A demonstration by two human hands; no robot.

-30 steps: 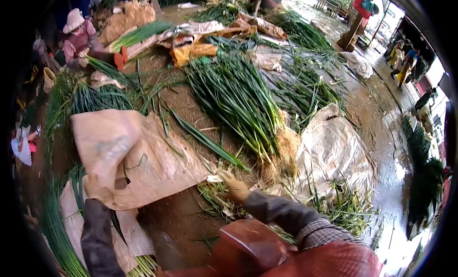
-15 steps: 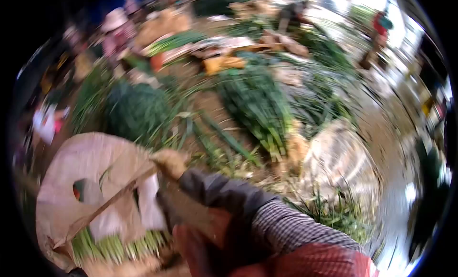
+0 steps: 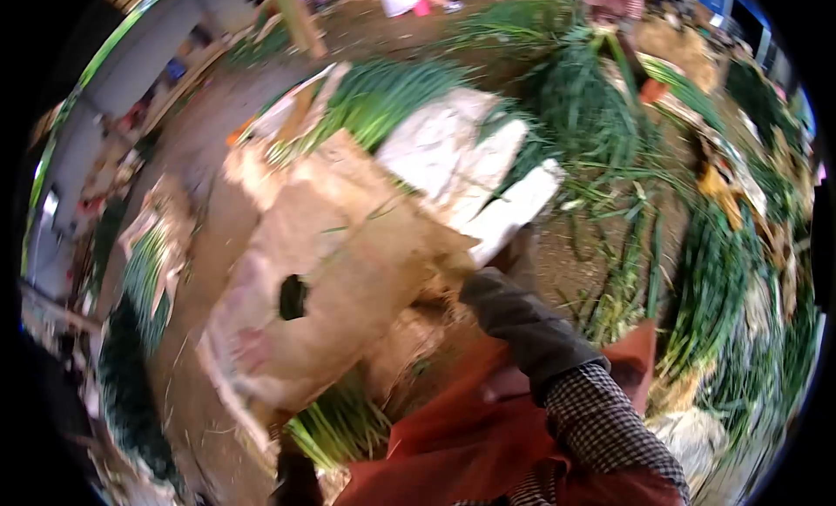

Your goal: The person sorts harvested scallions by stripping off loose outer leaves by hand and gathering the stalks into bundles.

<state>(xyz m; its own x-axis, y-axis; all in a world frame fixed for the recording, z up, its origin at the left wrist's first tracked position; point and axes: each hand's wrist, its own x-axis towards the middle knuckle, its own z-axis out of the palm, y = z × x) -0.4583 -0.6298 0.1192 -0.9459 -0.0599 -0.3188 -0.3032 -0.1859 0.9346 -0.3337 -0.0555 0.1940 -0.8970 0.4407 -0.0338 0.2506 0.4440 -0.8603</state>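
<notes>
A large tan woven sack sheet (image 3: 340,253) with a hole in it is stretched in front of me. My right hand (image 3: 451,266), at the end of a grey sleeve cover, is closed on its right edge; the fingers are blurred against the cloth. At the sheet's lower left corner, my left hand (image 3: 277,428) is closed on the edge, mostly hidden and dark. Under the sheet's lower edge lies a bundle of green onions (image 3: 340,428), its pale stalks showing and the rest covered.
Beyond the sheet lie more green onions (image 3: 392,97) beside a white sack (image 3: 444,149). Large green heaps (image 3: 714,279) stand at the right. A wrapped bundle (image 3: 152,253) lies on the dirt floor at left. Another person (image 3: 614,5) is at the back. My red apron (image 3: 470,419) spreads below.
My view has swung left, bringing the wall and left floor into sight. The sack sheet is still in my hands, now stretched out farther and at a different slant.
</notes>
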